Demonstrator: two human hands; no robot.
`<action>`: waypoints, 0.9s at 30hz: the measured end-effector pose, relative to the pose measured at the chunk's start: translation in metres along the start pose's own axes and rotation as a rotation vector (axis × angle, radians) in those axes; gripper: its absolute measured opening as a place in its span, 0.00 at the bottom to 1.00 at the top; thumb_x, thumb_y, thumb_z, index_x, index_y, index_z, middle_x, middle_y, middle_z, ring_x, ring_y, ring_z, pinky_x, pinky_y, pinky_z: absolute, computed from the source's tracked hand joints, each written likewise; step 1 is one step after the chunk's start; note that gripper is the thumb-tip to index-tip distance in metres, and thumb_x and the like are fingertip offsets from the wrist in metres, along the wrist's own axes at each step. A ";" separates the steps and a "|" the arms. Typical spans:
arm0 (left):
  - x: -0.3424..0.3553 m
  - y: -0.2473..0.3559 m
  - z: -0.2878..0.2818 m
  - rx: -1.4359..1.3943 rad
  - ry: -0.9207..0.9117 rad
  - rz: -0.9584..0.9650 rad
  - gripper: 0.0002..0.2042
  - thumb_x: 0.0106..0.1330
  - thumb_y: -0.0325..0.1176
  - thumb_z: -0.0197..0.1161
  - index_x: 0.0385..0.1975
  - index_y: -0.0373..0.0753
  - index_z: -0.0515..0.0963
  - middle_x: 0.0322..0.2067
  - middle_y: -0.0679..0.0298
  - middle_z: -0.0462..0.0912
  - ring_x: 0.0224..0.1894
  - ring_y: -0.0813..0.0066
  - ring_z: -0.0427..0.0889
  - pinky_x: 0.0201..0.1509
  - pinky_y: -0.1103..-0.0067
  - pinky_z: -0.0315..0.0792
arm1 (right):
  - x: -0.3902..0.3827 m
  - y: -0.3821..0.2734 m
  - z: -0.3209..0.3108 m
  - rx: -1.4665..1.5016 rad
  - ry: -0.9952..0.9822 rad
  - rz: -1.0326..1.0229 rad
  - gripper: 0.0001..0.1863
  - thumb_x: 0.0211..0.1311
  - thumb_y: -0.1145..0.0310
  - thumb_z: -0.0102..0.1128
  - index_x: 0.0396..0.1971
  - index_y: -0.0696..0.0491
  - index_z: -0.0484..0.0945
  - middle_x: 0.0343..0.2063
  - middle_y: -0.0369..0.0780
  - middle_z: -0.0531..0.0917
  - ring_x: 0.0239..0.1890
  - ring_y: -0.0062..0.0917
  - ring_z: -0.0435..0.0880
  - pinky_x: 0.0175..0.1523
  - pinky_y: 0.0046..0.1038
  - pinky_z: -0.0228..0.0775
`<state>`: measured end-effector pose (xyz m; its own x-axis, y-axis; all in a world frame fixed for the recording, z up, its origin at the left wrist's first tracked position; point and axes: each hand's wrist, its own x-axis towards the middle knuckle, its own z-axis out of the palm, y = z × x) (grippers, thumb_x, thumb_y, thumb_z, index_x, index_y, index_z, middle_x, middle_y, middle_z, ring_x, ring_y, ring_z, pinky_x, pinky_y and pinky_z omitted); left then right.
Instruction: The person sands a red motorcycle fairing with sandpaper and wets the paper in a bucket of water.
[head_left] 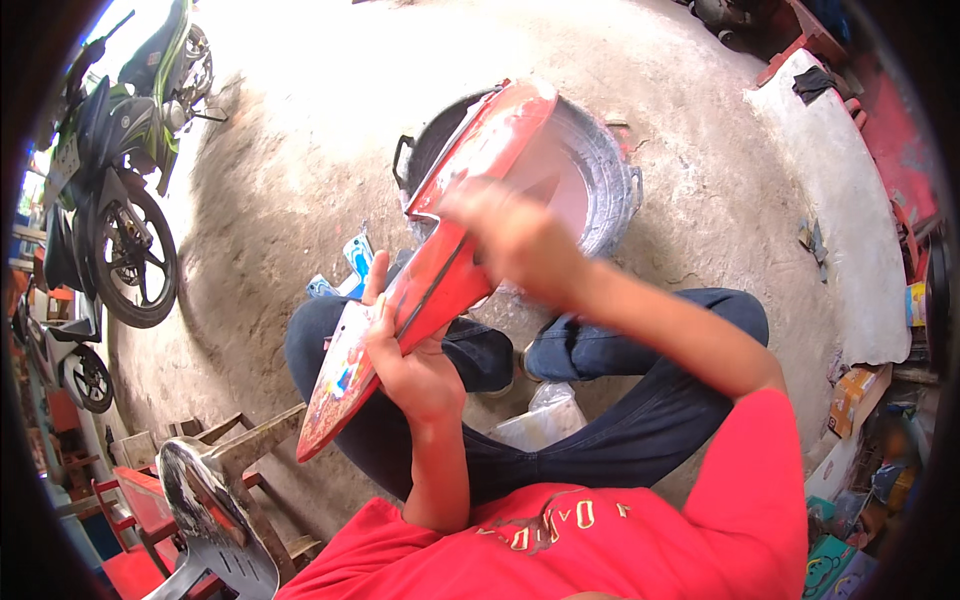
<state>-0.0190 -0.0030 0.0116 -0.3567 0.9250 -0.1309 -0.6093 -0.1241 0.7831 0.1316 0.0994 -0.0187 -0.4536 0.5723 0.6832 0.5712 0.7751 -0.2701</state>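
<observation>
A long red motorcycle body panel (445, 280) slants over my lap, its upper end above a dark round tub (612, 205) of cloudy liquid. The panel is wet and shiny near the top. Colourful marks and worn, pale patches show at its lower end. My left hand (415, 365) grips the lower part from beneath, with the thumb and a finger along its edge. My right hand (520, 240) is curled against the panel's middle and blurred by motion. What it holds, if anything, is hidden.
A blue and white piece (357, 255) lies left of the tub. Between my legs sits a clear plastic-wrapped white thing (540, 425). Motorcycles (130, 220) stand at the left. A worn chair-like frame (215, 510) is at lower left, and an orange box (855, 400) at right.
</observation>
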 end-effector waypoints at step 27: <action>0.001 0.001 -0.002 -0.017 -0.006 -0.002 0.29 0.77 0.39 0.43 0.73 0.30 0.59 0.58 0.44 0.80 0.59 0.56 0.85 0.58 0.64 0.83 | 0.001 0.005 -0.015 0.025 -0.073 -0.036 0.19 0.64 0.71 0.58 0.55 0.58 0.81 0.52 0.47 0.87 0.56 0.38 0.87 0.63 0.38 0.79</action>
<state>-0.0218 -0.0026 0.0112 -0.3510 0.9275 -0.1284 -0.6217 -0.1284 0.7726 0.1441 0.0997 -0.0097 -0.5227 0.5617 0.6413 0.5370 0.8012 -0.2641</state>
